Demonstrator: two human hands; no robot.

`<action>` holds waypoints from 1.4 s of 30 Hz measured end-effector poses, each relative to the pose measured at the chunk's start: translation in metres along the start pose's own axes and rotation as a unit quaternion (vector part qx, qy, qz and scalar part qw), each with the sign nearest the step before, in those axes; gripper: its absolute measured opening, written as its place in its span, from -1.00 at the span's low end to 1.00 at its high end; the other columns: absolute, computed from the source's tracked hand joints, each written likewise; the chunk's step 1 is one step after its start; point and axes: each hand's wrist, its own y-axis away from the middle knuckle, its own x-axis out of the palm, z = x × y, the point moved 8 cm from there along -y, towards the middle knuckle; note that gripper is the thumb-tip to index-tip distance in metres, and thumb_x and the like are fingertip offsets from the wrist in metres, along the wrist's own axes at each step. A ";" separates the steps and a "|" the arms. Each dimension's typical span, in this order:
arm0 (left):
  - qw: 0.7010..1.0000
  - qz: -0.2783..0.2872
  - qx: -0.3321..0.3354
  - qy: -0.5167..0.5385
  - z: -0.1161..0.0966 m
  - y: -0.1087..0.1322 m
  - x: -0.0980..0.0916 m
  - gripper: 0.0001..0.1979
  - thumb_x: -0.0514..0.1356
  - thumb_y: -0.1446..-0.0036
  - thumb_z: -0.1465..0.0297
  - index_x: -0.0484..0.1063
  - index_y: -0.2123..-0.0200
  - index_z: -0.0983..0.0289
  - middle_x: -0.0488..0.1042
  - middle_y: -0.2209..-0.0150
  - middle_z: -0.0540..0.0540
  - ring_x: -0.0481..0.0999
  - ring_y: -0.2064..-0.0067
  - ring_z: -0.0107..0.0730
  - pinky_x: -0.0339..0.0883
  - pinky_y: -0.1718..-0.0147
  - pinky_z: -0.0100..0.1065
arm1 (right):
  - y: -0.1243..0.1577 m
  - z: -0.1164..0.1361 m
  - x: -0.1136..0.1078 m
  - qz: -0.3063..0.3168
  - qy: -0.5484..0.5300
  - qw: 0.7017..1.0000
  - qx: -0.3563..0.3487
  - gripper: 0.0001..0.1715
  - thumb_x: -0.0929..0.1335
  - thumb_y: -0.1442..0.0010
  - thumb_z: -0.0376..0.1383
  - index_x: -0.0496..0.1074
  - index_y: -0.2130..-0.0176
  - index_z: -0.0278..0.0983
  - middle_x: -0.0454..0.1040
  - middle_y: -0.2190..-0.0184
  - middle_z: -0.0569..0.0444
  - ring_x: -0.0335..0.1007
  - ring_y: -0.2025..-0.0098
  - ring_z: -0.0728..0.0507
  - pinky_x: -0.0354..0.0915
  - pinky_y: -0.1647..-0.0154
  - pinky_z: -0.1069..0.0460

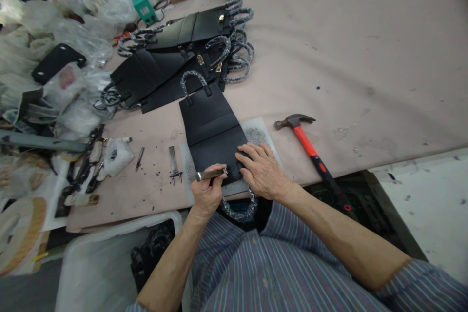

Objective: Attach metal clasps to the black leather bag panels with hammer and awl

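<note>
The left hand (208, 192) grips a steel punch (209, 174) tight, tip at the near edge of a black leather bag (212, 126). The right hand (262, 170) lies open on the bag, which runs long, away from the person.

The person's left hand (207, 191), a bare, lined hand, sits near and slightly left of centre, its fingers (215, 171) curled closed and the thumb on top in a firm pinching grip, with the wrist bent and the bare, slender left forearm (170, 268) rising from the lower left. The right hand (262, 171) lies just beside it to the right, palm down and open, its long spread fingers (252, 156) pointing far and left, while the bare right forearm (340, 239) angles in from the lower right.
</note>
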 end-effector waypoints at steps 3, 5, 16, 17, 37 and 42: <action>0.999 0.016 0.020 -0.038 -0.007 -0.003 0.003 -0.91 0.26 -0.27 0.40 0.55 0.17 0.22 0.68 0.17 0.10 0.68 0.10 -0.25 0.58 -0.01 -0.20 | 0.000 0.000 -0.001 -0.006 -0.003 1.000 -0.002 -0.51 0.24 -0.39 -0.25 0.37 -0.24 -0.28 0.31 -0.32 -0.13 0.09 -0.39 -0.36 -0.06 -0.42 -0.33; 0.997 0.033 0.030 -0.070 -0.011 -0.006 0.006 -0.89 0.24 -0.28 0.41 0.56 0.16 0.23 0.68 0.17 0.10 0.68 0.10 -0.25 0.58 0.01 -0.22 | 0.000 0.000 -0.001 -0.006 -0.002 1.000 -0.005 -0.51 0.24 -0.39 -0.25 0.37 -0.25 -0.28 0.31 -0.32 -0.13 0.09 -0.39 -0.36 -0.06 -0.42 -0.33; 0.992 0.068 0.072 -0.083 -0.020 -0.014 0.012 -0.87 0.20 -0.27 0.46 0.54 0.15 0.24 0.68 0.20 0.09 0.69 0.16 -0.31 0.57 0.13 -0.34 | 0.001 -0.001 0.001 -0.035 -0.036 0.998 -0.025 -0.54 0.25 -0.39 -0.22 0.41 -0.21 -0.26 0.36 -0.29 -0.13 0.15 -0.36 -0.36 0.03 -0.39 -0.37; 0.992 0.069 0.066 -0.081 -0.020 -0.015 0.012 -0.87 0.20 -0.26 0.46 0.54 0.15 0.24 0.67 0.21 0.08 0.68 0.17 -0.31 0.56 0.13 -0.35 | 0.001 -0.002 -0.002 -0.044 -0.052 0.997 -0.031 -0.54 0.24 -0.40 -0.22 0.42 -0.20 -0.26 0.37 -0.27 -0.13 0.19 -0.33 -0.35 0.07 -0.37 -0.35; 0.998 0.057 0.012 -0.038 -0.010 -0.012 0.016 -0.90 0.22 -0.21 0.48 0.50 0.21 0.23 0.64 0.26 0.08 0.66 0.23 -0.28 0.50 0.18 -0.35 | 0.074 -0.093 -0.059 0.031 -0.439 0.765 0.470 -0.86 0.27 -0.21 -0.23 0.24 0.38 -0.21 0.15 0.56 0.25 -0.02 0.66 0.04 0.02 0.66 0.11; 0.997 0.063 0.012 -0.049 -0.009 -0.012 0.018 -0.90 0.22 -0.21 0.49 0.50 0.22 0.22 0.64 0.26 0.08 0.65 0.22 -0.28 0.50 0.17 -0.34 | 0.043 -0.021 -0.140 -0.135 -0.269 0.922 0.243 -0.58 0.20 -0.37 0.06 0.30 0.29 -0.19 0.21 0.59 0.24 0.09 0.64 0.00 0.03 0.64 0.09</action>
